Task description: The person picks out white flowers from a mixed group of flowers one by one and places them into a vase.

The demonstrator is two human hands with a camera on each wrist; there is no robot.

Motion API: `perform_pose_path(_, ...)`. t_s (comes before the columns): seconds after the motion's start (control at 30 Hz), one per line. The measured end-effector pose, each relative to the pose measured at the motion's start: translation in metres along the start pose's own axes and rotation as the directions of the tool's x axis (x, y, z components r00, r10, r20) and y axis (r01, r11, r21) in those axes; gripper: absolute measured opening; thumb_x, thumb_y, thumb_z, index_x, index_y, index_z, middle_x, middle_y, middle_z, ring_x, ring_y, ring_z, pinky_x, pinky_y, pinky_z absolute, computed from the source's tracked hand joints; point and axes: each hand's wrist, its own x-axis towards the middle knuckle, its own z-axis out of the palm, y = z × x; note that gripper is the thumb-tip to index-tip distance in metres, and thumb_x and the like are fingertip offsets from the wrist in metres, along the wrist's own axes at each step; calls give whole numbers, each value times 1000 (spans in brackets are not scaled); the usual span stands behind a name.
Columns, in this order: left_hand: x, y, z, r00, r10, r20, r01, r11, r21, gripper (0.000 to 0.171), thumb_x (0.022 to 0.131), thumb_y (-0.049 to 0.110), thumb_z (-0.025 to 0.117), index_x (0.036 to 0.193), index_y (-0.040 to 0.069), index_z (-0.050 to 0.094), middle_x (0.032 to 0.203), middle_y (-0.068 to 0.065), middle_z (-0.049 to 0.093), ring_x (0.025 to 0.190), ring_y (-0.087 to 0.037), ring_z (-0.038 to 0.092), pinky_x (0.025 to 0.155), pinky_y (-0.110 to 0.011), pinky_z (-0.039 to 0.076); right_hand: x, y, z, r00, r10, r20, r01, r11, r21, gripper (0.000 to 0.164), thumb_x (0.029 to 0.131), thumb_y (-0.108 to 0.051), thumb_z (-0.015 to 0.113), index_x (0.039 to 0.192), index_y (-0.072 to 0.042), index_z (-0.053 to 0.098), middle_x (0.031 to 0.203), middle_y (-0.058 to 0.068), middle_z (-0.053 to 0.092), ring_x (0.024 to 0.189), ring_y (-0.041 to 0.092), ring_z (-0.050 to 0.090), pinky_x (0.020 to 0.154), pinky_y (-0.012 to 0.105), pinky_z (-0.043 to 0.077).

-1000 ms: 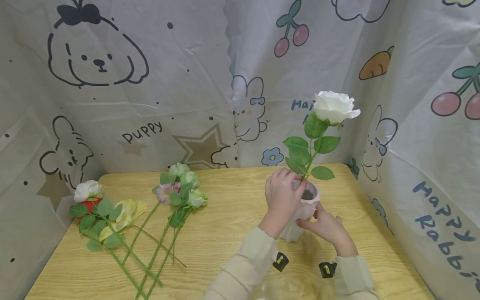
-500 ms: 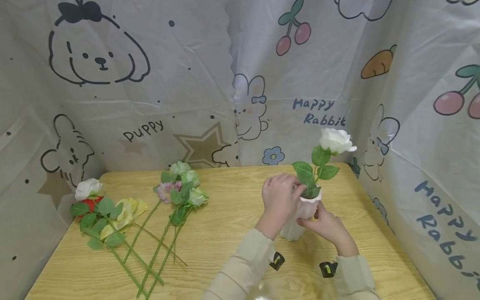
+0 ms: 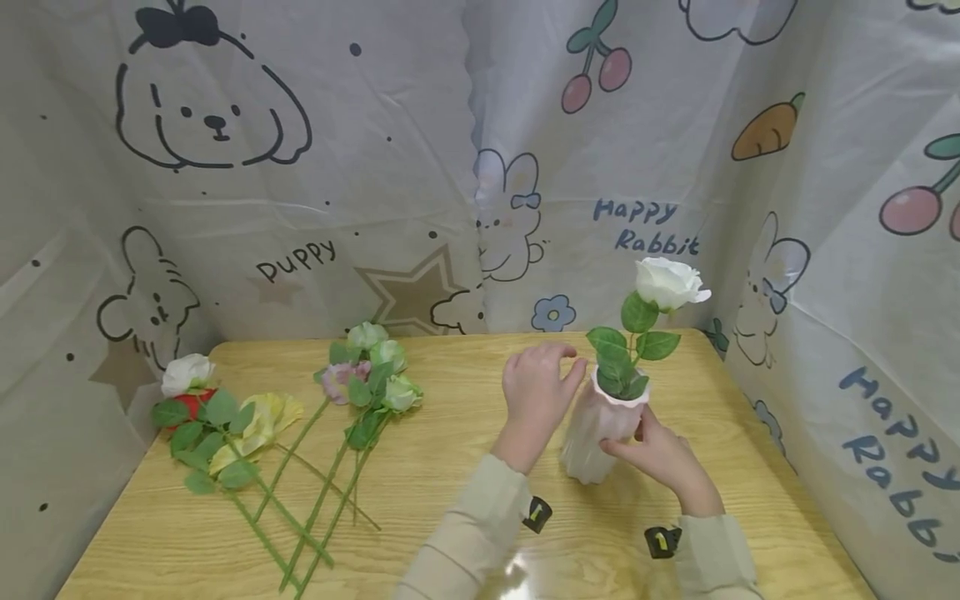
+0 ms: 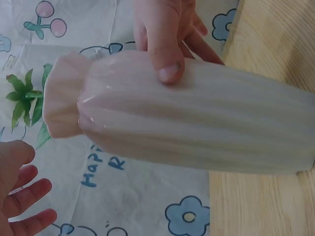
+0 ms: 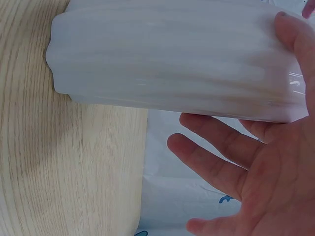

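A pale pink fluted vase [image 3: 596,433] stands on the right part of the table. From its mouth rises a white rose [image 3: 670,283] with green leaves; the lower stem is hidden inside. My right hand [image 3: 663,458] holds the vase from the right below the rim, thumb in front and fingers behind. In the right wrist view, some fingers [image 5: 211,162] of that hand stand away from the vase wall. Just left of the rim, my left hand [image 3: 538,400] is apart from vase and rose, its fingers [image 4: 29,196] loosely bent around nothing.
On the left of the wooden table [image 3: 442,483] lie several flowers: a white rose [image 3: 187,375], a red flower [image 3: 195,404], a yellow flower [image 3: 262,425], a pink-purple flower [image 3: 342,383] and pale green roses [image 3: 401,393], stems crossing toward the front. A printed curtain [image 3: 405,108] encloses the table.
The white rose has gone down into the vase. My left hand has let go of it and drawn back left. My right hand keeps holding the vase.
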Motion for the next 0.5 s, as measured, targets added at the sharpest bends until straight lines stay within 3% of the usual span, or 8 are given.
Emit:
perform_pose_path(0.3, -2, -19, -4, 998, -54, 22, 54, 999, -4, 26, 85, 40, 51, 100, 22, 62, 99, 8, 68, 87, -11, 62, 84, -36, 49, -1, -1, -1, 1000, 12, 15, -12, 1000, -8, 88, 77, -58, 53, 140, -10, 15, 130, 22, 48, 114, 34, 50, 90, 66, 31)
perform_pose_path(0.5, -3, -30, -7, 998, -55, -1, 55, 998, 39, 25, 85, 38, 51, 99, 22, 63, 96, 8, 69, 76, -9, 62, 71, -29, 50, 0, 0, 0, 1000, 12, 13, -12, 1000, -16, 87, 77, -57, 53, 140, -10, 15, 130, 22, 48, 113, 34, 50, 88, 61, 37)
